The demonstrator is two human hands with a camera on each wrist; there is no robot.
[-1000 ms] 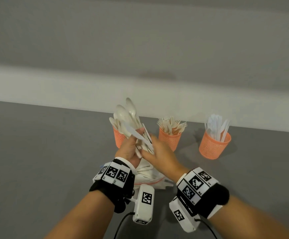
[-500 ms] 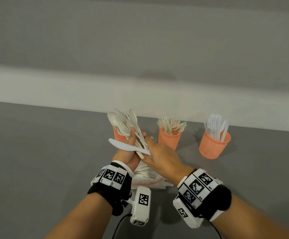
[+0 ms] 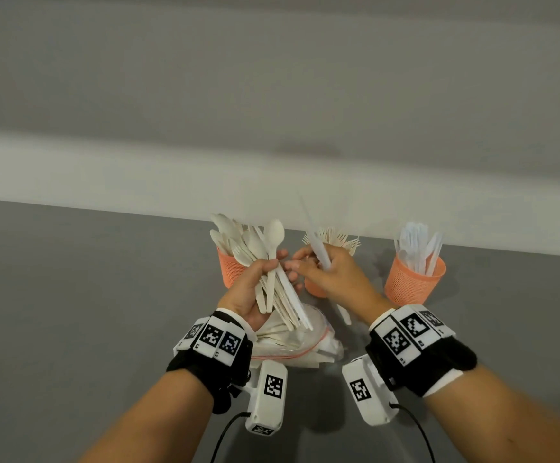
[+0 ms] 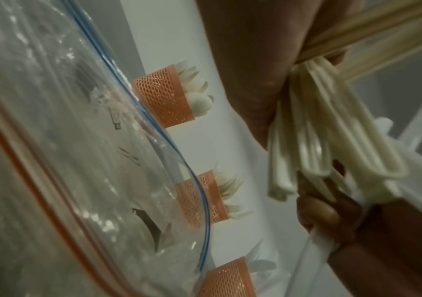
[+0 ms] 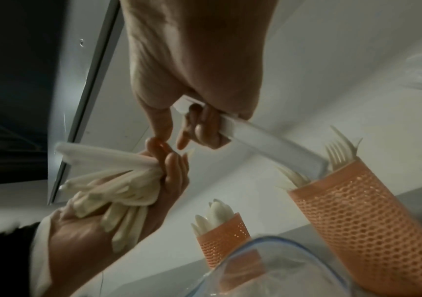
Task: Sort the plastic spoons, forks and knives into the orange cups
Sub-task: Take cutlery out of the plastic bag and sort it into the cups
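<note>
My left hand (image 3: pixel 258 282) grips a bundle of cream cutlery (image 3: pixel 273 282), handles down and a spoon bowl (image 3: pixel 274 231) on top; its handle ends (image 4: pixel 314 152) show in the left wrist view. My right hand (image 3: pixel 330 275) holds a white knife (image 3: pixel 318 248) upright, curled fingers (image 5: pixel 205 128) round its handle (image 5: pixel 268 142). Three orange mesh cups stand behind: the spoon cup (image 3: pixel 233 270) at left, the fork cup (image 5: pixel 367 221) in the middle and mostly hidden by my right hand in the head view, the knife cup (image 3: pixel 412 282) at right.
A clear zip bag (image 3: pixel 302 345) with more cutlery lies on the grey table (image 3: pixel 88 312) just under my hands. A pale wall ledge (image 3: pixel 138 182) runs behind the cups. The bag's rim (image 4: pixel 52 160) fills the left wrist view.
My right hand drew the white knife out of the bundle and swung it from lying crosswise to upright, moving right. The left hand kept its bundle and tilted slightly.
</note>
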